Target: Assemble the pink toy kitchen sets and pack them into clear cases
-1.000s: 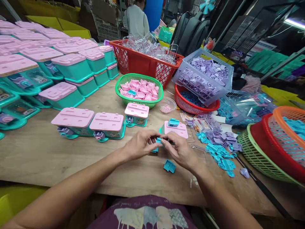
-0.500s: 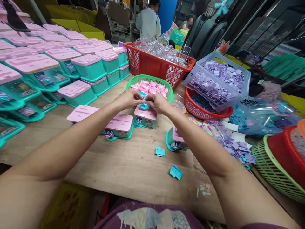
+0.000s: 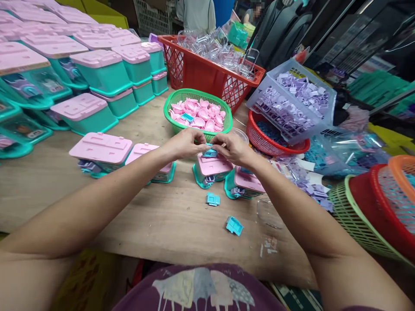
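Observation:
My left hand (image 3: 188, 143) and my right hand (image 3: 232, 147) meet in the middle, fingers pinched on a small blue plastic piece (image 3: 210, 153). The piece is just over the pink lid of a teal toy box (image 3: 212, 167); whether it touches the lid I cannot tell. A second pink-lidded box (image 3: 248, 181) stands close on the right, partly behind my right forearm. Two more boxes, a long one (image 3: 100, 149) and one partly covered by my left forearm (image 3: 141, 151), are at the left. Two loose blue pieces (image 3: 213, 199) (image 3: 234, 225) lie nearer me on the wooden table.
Behind my hands is a green basket (image 3: 167, 114) of pink parts with a blue piece on top. A red basket (image 3: 201, 71) holds clear parts. Stacked boxes (image 3: 100, 71) fill the left; a crate (image 3: 288, 116) of purple parts and more baskets line the right.
The box under my hands has moved right, away from the left boxes and up to the right one. My hands went with it, uncovering more of the green basket. The view has shifted slightly.

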A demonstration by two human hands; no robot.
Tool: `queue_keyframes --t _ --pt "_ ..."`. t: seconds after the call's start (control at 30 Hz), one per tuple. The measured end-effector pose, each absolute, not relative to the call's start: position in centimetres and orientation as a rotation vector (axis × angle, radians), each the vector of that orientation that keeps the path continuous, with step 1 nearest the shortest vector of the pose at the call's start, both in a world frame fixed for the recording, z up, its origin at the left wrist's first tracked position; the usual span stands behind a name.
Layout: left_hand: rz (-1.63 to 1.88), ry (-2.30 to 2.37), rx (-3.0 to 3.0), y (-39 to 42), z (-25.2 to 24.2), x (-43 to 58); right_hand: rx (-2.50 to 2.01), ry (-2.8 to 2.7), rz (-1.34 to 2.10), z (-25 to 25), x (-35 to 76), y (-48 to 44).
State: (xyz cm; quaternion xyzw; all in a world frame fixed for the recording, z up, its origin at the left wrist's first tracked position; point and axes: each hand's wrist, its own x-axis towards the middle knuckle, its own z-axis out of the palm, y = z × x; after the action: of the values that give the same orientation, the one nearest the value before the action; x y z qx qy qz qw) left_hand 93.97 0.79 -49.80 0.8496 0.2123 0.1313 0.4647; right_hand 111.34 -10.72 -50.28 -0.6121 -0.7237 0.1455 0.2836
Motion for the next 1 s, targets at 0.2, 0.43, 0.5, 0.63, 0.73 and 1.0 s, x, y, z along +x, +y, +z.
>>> queue_keyframes --t 0.2,0.43,0.5,0.63,0.73,1.0 --pt "0.329 0.603 2.026 -0.4 -50.2 93.6 -1.492 -2.086 0.308 -50.6 111.7 -10.9" --pt "0.392 0.696 1.84 -1.5 -51.0 94.2 -1.536 -2.209 0.356 -49.7 112.4 -10.7" --pt "0.391 0.729 1.727 -1.5 -51.4 94.3 -1.558 -2.236 0.331 -49.7 112.4 -10.5" --pt "0.392 0.768 1.671 -2.0 -52.0 94.0 -1.516 -2.252 0.355 -50.1 112.2 -10.7" --pt "0.428 0.743 1.688 -2.4 -52.4 93.9 -1.539 -2.235 0.312 -50.5 112.0 -11.2" --pt "0.536 0.826 1.798 -3.8 -52.4 92.7 -1.777 -2.214 -0.147 -48.5 107.8 -14.9"
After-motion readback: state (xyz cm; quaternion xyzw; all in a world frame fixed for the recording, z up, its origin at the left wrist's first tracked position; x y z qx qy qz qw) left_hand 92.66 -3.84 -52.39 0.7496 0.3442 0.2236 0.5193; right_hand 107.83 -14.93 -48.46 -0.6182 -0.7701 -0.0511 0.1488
